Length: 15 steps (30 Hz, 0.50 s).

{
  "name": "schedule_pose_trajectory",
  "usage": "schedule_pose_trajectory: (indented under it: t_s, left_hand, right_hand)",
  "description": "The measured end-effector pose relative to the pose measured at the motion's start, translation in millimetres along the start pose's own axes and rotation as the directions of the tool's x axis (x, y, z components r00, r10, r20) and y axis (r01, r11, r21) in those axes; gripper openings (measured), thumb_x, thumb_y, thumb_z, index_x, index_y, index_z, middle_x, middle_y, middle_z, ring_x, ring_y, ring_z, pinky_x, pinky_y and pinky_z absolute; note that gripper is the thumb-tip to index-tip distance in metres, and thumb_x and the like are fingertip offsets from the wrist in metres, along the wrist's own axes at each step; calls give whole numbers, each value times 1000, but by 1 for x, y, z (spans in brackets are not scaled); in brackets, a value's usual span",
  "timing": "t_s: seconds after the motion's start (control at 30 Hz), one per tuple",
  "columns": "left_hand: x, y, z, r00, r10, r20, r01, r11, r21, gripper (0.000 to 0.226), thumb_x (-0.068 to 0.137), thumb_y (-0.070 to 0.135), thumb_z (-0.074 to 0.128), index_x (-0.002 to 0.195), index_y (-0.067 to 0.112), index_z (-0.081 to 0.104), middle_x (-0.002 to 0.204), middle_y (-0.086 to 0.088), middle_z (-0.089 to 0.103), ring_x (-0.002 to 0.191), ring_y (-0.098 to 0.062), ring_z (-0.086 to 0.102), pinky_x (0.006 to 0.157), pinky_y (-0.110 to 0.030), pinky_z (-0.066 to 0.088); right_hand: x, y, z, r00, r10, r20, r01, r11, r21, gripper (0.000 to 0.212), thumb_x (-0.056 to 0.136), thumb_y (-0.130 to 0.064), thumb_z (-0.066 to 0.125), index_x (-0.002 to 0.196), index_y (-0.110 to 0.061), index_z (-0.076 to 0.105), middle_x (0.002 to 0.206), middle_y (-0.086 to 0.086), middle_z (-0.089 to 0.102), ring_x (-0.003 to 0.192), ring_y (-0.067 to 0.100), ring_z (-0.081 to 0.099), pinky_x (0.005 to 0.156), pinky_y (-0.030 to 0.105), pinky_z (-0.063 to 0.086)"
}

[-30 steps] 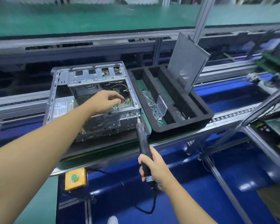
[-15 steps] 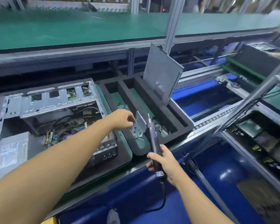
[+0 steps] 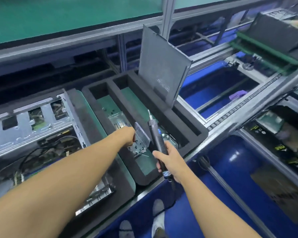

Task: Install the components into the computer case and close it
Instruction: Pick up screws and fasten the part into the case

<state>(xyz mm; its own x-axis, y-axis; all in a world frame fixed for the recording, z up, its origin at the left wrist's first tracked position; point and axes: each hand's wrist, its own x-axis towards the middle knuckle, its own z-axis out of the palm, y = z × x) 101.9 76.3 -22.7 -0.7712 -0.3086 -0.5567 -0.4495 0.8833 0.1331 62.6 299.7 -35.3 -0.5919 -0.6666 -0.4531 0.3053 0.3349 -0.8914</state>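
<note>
The open computer case [image 3: 33, 127] lies at the left with boards and cables showing inside. To its right stands a black foam tray [image 3: 141, 170]. A clear plastic box of small screws [image 3: 138, 145] sits in the tray's near slot. My left hand [image 3: 127, 136] reaches down into that box; its fingertips are hidden, so I cannot see what they hold. The grey side panel [image 3: 162, 66] leans upright in the tray's far slot. My right hand [image 3: 169, 158] grips a black electric screwdriver [image 3: 156, 140], bit pointing up, over the tray.
The case and tray rest on a green-matted conveyor [image 3: 110, 103] with a metal front rail [image 3: 213, 134]. Another black unit [image 3: 279, 31] sits far right on the line. Below are a blue floor [image 3: 230, 162] and a slanted metal leg [image 3: 234, 198].
My left hand left the case and moved right into the screw box in the tray. The view swung right. The right hand kept the screwdriver and rose slightly.
</note>
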Motion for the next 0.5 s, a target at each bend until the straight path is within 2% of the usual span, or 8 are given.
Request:
schedule_pose_trajectory:
  t_s: [0.07,0.13,0.27,0.33,0.5]
  left_hand:
    - [18,0,4,999,-28,23,29,999,-15,25,85,6,61,90,29,68,94,-5,63,85,-27,60,78,-32,53]
    - [33,1,8,997,-66,41,65,998,5,24,82,8,64,99,23,73,106,-1,67,97,-26,66,82,-34,55]
    - [54,3,22,990,-93,102,87,995,57,25,80,13,68,103,23,70,107,-1,62,101,-27,65,82,-40,55]
    - [62,1,32,987,-102,121,95,994,61,28,82,12,68,108,22,68,115,-4,62,105,-29,64,83,-40,54]
    - [71,1,48,992,-89,90,81,993,84,28,83,11,67,106,26,67,117,-4,63,105,-28,64,81,-37,53]
  right_hand:
    - [14,-4,-4,1000,-10,8,10,1000,-7,37,82,-33,74,114,-26,55,72,-2,61,56,21,54,53,33,51]
    - [29,-8,-9,1000,-11,16,11,1000,-4,35,84,-29,73,115,-24,56,73,-4,62,56,19,55,54,32,53]
    - [52,-12,-19,999,-2,34,1,1000,28,29,84,-26,72,107,-30,56,71,-2,64,58,19,58,55,32,54]
    - [61,-11,-23,999,16,30,-17,999,47,29,81,-27,72,104,-29,55,74,0,63,59,20,58,55,32,54]
    - [77,2,-30,998,45,35,-48,997,68,35,81,-28,73,112,-22,55,71,-2,61,57,21,57,55,35,53]
